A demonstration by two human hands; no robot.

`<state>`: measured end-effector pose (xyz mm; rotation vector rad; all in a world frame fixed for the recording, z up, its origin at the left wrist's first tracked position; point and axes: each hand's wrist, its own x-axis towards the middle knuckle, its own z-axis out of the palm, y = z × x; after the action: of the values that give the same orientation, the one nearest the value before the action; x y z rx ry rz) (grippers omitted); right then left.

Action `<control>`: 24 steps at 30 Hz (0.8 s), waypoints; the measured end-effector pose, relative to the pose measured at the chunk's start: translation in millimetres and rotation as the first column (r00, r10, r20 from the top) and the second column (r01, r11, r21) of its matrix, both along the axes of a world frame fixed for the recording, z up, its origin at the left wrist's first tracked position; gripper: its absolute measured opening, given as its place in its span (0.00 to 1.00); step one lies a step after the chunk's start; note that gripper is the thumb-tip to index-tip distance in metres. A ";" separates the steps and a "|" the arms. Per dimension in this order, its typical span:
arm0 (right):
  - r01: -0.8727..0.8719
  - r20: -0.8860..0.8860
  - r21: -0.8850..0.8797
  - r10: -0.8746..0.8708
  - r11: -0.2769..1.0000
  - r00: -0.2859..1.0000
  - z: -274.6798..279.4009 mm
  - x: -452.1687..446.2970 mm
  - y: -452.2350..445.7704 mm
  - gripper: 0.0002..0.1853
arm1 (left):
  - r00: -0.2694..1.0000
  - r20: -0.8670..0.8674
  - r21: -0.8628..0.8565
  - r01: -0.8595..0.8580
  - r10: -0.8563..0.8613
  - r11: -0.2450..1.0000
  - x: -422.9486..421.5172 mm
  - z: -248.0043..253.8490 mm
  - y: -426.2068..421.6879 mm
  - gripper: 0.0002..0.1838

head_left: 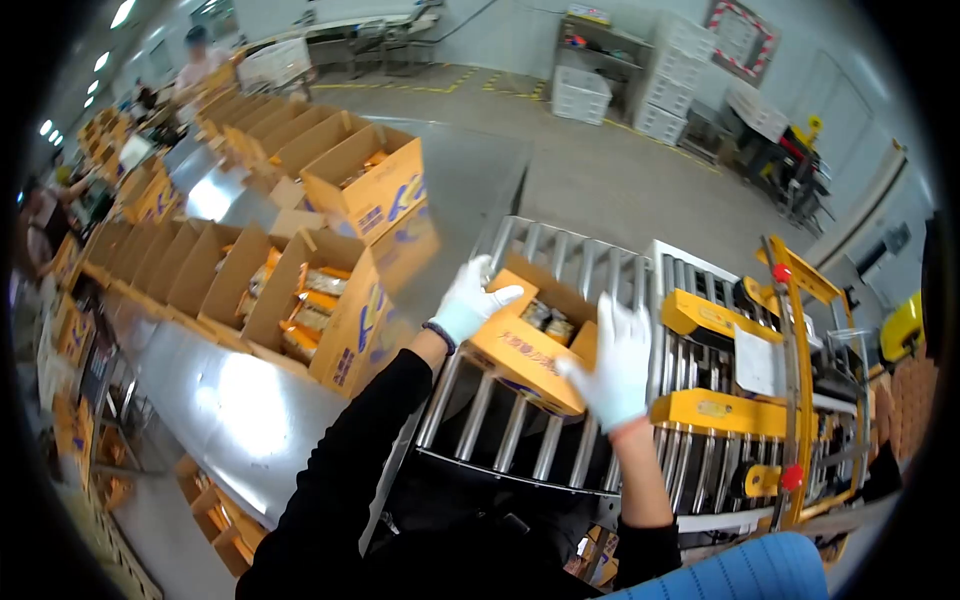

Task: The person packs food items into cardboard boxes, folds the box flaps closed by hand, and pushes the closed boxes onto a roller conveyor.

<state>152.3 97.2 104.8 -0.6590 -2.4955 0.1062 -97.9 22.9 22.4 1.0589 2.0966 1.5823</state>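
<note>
A yellow-orange cardboard carton (pixel 515 345) with printed lettering sits on the roller conveyor (pixel 480 415) in front of me. Its top is partly open, and small packets (pixel 548 322) show between the flaps. My left hand (pixel 468 305), in a white glove, rests against the carton's left side, thumb stretched out over a flap and apart from the fingers. At the right side, my white-gloved right hand (pixel 615 365) has its fingers spread, close to the right flap. Whether its fingertips touch the carton I cannot tell.
Rows of open cartons (pixel 345 330) filled with packets stand on the metal table (pixel 245 400) to the left. A carton-sealing machine (pixel 715 405) with yellow side guides adjoins the rollers at right. Other people (pixel 200 65) are at the far left. White crates (pixel 580 95) stand behind.
</note>
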 end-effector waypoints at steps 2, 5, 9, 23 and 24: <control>-0.147 0.099 -0.059 0.153 0.987 0.983 -29.3 24.7 -23.8 0.57 | 0.856 0.436 -0.015 0.316 -0.279 0.948 -15.0 2.4 -7.6 0.35; -0.011 0.250 -0.027 0.018 1.000 0.968 -31.1 50.4 -5.8 0.62 | 0.945 0.269 0.012 0.191 -0.187 0.982 18.6 6.5 22.7 0.30; 0.242 0.221 0.119 -0.264 0.963 0.939 -45.6 52.9 55.0 0.65 | 0.993 0.020 0.257 0.111 -0.120 0.960 130.2 -0.3 91.4 0.32; 0.078 -0.017 -0.100 -0.080 0.992 0.997 -60.9 73.7 51.2 0.25 | 0.769 -0.626 -0.597 -0.370 -0.126 0.712 22.9 104.1 -188.6 0.19; -0.136 -0.309 -0.291 0.042 0.947 0.950 -51.1 45.0 5.0 0.25 | 0.862 -0.435 -0.726 -0.166 -0.260 0.667 28.0 102.1 -182.2 0.17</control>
<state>197.3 102.2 53.7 -0.6006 -2.2306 0.5990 -70.0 -159.3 124.5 1.2476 2.6317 0.2486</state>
